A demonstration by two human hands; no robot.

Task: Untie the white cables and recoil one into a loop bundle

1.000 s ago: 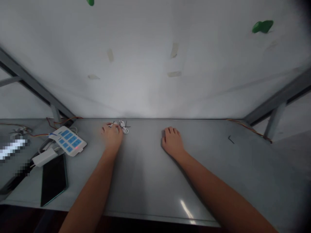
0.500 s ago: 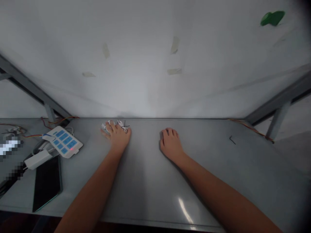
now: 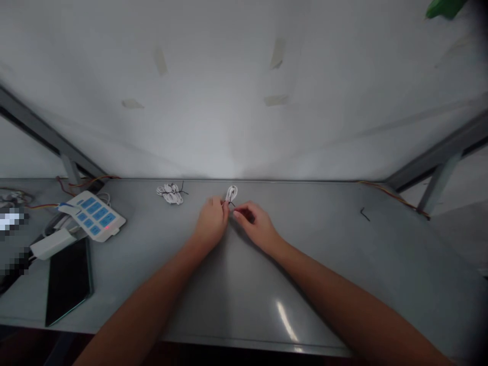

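Near the back middle of the table, my left hand [image 3: 211, 221] is closed on a small coiled white cable [image 3: 231, 192], whose loop sticks up past the fingertips. A thin black twist tie [image 3: 232, 204] goes round the coil, one end pointing right. My right hand [image 3: 259, 226] is curled with thumb and forefinger pinched at that end; the exact contact is too small to make out. To the left lies a bundle of coiled white cables [image 3: 171, 193] with black twist ties, touched by neither hand.
At left are a white power strip [image 3: 95, 216] with blue sockets and a lit red light, a white adapter [image 3: 53, 244] and a dark tablet [image 3: 69, 282]. A loose black twist tie [image 3: 365, 214] lies at right. A white wall [image 3: 244, 137] rises behind the grey table [image 3: 244, 305].
My left hand has moved right from the cable bundle with one coiled cable. My right hand has gone from resting flat to pinching at the cable's tie. The view has shifted slightly.
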